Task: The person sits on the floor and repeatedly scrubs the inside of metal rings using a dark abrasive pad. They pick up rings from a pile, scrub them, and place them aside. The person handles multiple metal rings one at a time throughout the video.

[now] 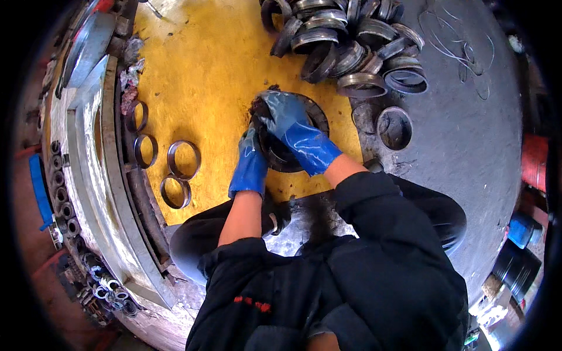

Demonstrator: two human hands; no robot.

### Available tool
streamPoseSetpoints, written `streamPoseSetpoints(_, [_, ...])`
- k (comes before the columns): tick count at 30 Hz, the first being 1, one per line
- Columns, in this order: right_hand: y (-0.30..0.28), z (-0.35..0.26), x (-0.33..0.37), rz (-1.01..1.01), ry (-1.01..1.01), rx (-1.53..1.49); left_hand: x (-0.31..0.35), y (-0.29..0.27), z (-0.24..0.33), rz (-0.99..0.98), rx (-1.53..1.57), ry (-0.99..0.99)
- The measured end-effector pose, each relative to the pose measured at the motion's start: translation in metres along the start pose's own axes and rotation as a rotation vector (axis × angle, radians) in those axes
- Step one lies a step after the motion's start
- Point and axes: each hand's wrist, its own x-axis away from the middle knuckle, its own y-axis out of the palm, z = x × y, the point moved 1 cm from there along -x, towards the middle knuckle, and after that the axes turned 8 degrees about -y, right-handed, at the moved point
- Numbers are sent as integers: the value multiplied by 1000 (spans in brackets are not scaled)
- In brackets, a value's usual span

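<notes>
Both my hands wear blue rubber gloves and meet over a round dark pan (319, 115) on the yellow floor sheet. My left hand (252, 150) grips the lower left side of a dark, grimy piece (257, 117). From above and the right, my right hand (285, 114) closes over the same piece. The gloves hide most of it, so its full shape cannot be made out. To the left, several loose metal rings (198, 161) lie or stand on the sheet, apart from my hands.
A heap of dark metal rings (351, 50) lies ahead to the right, with a single ring (411, 128) nearer on the grey floor. Thin wire (462, 55) curls at the far right. A long metal frame (93, 134) edges the left side. A red drum (534, 162) stands far right.
</notes>
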Motion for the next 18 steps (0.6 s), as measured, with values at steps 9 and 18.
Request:
streamPoseSetpoints(9, [-6,57,53,37,515,-7,12,4,12,-50,589,-303])
streamPoseSetpoints(18, [5,43,55,349,473,-452,2,-3,-4,-235,974,-417])
